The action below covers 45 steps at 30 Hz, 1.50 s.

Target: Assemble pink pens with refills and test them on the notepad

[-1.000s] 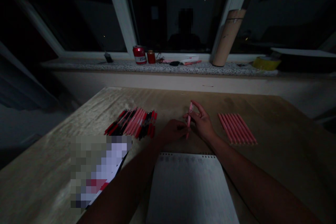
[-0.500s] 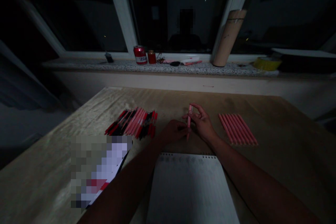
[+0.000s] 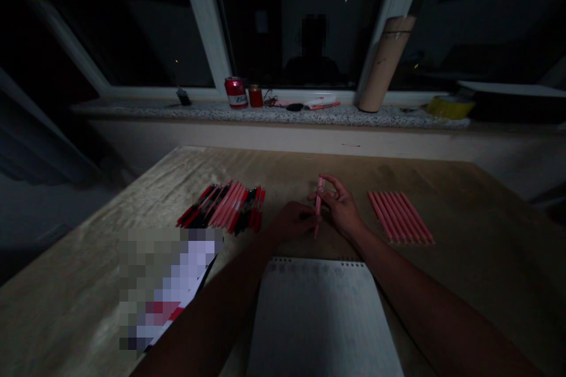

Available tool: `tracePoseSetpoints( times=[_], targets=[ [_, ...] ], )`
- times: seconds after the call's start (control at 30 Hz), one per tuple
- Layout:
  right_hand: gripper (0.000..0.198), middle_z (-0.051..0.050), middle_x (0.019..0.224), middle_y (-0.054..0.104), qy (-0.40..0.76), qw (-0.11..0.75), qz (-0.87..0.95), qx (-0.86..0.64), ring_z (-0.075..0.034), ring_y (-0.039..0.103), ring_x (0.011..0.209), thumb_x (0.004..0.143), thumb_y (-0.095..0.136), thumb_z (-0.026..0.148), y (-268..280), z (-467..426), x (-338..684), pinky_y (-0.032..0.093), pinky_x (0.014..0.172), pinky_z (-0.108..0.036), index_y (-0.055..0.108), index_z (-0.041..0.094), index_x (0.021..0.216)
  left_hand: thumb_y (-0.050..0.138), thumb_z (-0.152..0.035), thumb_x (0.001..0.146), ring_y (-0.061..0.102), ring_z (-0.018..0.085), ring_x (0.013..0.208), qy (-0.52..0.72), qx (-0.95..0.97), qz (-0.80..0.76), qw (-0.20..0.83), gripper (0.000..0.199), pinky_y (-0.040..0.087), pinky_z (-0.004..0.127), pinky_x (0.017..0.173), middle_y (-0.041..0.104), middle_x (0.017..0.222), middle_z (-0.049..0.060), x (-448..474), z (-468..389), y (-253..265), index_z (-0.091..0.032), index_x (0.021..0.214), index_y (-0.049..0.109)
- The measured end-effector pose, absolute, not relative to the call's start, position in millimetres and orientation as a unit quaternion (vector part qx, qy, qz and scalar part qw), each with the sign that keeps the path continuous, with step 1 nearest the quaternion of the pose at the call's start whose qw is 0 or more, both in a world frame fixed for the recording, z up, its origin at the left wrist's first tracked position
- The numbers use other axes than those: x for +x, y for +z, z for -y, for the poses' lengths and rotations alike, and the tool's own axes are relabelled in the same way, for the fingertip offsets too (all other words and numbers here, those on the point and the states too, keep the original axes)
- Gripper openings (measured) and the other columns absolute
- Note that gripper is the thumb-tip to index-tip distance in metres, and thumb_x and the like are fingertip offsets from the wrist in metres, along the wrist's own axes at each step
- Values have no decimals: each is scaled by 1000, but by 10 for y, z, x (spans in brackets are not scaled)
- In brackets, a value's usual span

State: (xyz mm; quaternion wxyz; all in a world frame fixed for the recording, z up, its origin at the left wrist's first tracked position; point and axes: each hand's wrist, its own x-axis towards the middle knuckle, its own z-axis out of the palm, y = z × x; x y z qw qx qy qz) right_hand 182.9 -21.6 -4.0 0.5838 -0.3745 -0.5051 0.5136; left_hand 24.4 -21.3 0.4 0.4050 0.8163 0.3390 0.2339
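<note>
A slim pink pen is held upright and slightly tilted above the table, its pointed tip down. My right hand grips its upper part between thumb and fingers, the index finger near the top end. Lower down, the fingers of my left hand close on the pen near its tip. Right of my hands lies a neat row of several pink pens. To the left, a looser group of red, black and pink pens lies side by side. A spiral notebook with faint marks along its top lies open below my hands.
A blurred-out flat item lies at the left of the table. On the window sill stand a red can, a small red jar, a tall cardboard tube and a yellow tape roll.
Almost nothing differs. Both hands stay on the pink pen in nearly the same position, and the pens and notebook lie as before.
</note>
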Motion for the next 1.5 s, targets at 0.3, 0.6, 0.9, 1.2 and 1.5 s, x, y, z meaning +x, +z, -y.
tracePoseSetpoints(
  times=[0.3, 0.6, 0.9, 1.2, 1.5],
  targets=[
    [58, 0, 71, 68, 530, 570, 496, -386, -11, 55, 46, 76, 61, 43, -43, 226, 1825, 43, 49, -24, 41, 24, 127, 43, -46, 85, 42, 6, 51, 235, 820, -320, 412, 46, 31, 18, 53, 51, 55, -2, 245, 204, -13, -10, 64, 63],
    [62, 1, 72, 68, 533, 570, 493, -384, -11, 55, 47, 76, 60, 43, -22, 237, 1819, 42, 49, -24, 37, 24, 130, 44, -45, 85, 43, 7, 52, 235, 816, -331, 411, 44, 31, 18, 52, 50, 55, -2, 239, 218, -5, -11, 66, 63],
    [49, 0, 68, 67, 524, 575, 498, -384, -13, 57, 52, 74, 64, 43, -24, 217, 1834, 44, 54, -25, 46, 22, 114, 45, -46, 84, 41, 6, 51, 222, 820, -338, 404, 44, 29, 18, 51, 48, 54, -3, 240, 215, 3, -10, 65, 63],
    [56, 2, 66, 65, 548, 568, 481, -382, -12, 55, 48, 73, 65, 43, -44, 215, 1828, 41, 49, -23, 43, 23, 121, 44, -47, 84, 41, 7, 53, 224, 819, -347, 398, 45, 30, 18, 53, 47, 55, -3, 242, 221, 10, -10, 65, 63],
    [40, 5, 47, 47, 495, 477, 592, -419, -7, 39, 43, 73, 62, 52, -54, 239, 1818, 28, 44, -21, 51, 17, 57, 45, -47, 83, 43, 7, 53, 239, 812, -336, 414, 44, 31, 19, 54, 49, 55, -2, 252, 235, 20, -10, 65, 62]
  ],
)
